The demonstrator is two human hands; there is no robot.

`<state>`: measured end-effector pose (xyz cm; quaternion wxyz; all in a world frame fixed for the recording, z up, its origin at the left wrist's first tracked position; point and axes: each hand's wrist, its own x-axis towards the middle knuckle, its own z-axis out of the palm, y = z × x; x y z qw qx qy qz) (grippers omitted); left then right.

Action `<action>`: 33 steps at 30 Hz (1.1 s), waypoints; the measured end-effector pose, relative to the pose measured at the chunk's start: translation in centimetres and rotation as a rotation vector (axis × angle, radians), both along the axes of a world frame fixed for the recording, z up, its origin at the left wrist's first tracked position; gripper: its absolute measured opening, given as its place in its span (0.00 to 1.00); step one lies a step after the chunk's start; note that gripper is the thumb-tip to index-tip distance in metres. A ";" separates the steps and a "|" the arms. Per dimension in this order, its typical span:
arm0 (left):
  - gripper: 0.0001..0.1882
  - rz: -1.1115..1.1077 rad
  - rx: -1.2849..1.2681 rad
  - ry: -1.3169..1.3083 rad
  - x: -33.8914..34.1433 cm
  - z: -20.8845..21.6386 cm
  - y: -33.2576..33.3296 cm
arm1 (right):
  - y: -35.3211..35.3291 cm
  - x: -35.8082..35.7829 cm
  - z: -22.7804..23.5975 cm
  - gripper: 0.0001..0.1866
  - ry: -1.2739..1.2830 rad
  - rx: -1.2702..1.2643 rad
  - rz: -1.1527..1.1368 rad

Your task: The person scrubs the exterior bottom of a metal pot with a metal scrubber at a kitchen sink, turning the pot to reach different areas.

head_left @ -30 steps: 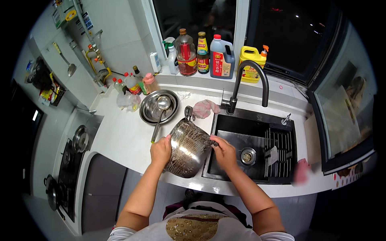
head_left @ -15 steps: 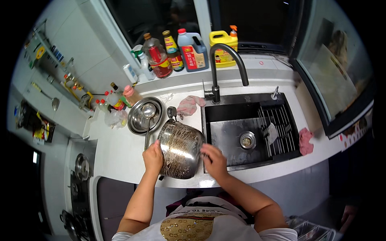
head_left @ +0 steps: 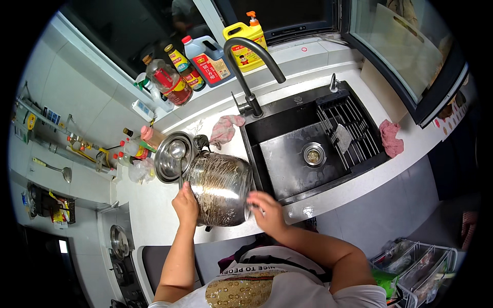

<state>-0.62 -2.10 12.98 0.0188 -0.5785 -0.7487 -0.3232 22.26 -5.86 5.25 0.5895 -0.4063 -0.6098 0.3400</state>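
Observation:
A large steel pot with brownish streaks and scratches lies tilted on its side at the counter's front, its black handle pointing away from me. My left hand is closed on the pot's left edge. At the pot's right edge is my right hand, its slightly blurred fingers apart and curved close to the metal; nothing shows in them. A steel ladle rests in a steel basin behind the pot, its handle running toward my left hand.
To the right is a black sink with a drying rack and a dark tap. Pink cloths lie on the counter beside the sink. Bottles and a yellow jug line the sill. An open window pane juts in at right.
The view has turned, so the counter and sink appear tilted. My left hand keeps its place on the pot, and my right hand stays by its right edge with its fingers slightly shifted.

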 end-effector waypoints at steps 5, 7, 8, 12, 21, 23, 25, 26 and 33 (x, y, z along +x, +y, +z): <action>0.26 0.024 -0.040 -0.044 0.1 0.5 -0.4 | 2.4 0.6 0.3 0.12 -0.016 -0.011 -0.005; 0.26 0.016 -0.003 -0.050 0.3 0.2 -0.2 | 4.9 0.7 0.7 0.13 0.007 -0.059 -0.057; 0.26 0.012 0.006 -0.022 0.3 0.1 0.0 | 4.5 0.8 1.2 0.13 0.005 -0.029 -0.035; 0.26 0.005 0.003 0.018 -0.1 -0.1 -0.2 | 0.5 0.9 0.8 0.17 -0.074 0.082 0.114; 0.26 0.023 -0.003 -0.031 -0.1 -0.2 -0.1 | 0.7 1.1 1.6 0.18 -0.089 0.169 0.174; 0.27 0.023 -0.016 -0.036 -0.3 -0.1 -0.2 | 0.8 1.1 1.9 0.18 -0.115 0.177 0.234; 0.27 0.009 0.001 -0.040 -0.1 0.1 -0.1 | 3.2 0.9 2.0 0.17 -0.115 0.196 0.126; 0.27 -0.006 0.007 -0.045 0.1 -0.1 0.2 | 5.3 0.9 1.9 0.14 -0.104 0.150 0.071; 0.27 0.001 0.033 -0.032 0.2 -0.2 -0.2 | 8.8 -0.7 2.9 0.18 -0.235 0.294 0.109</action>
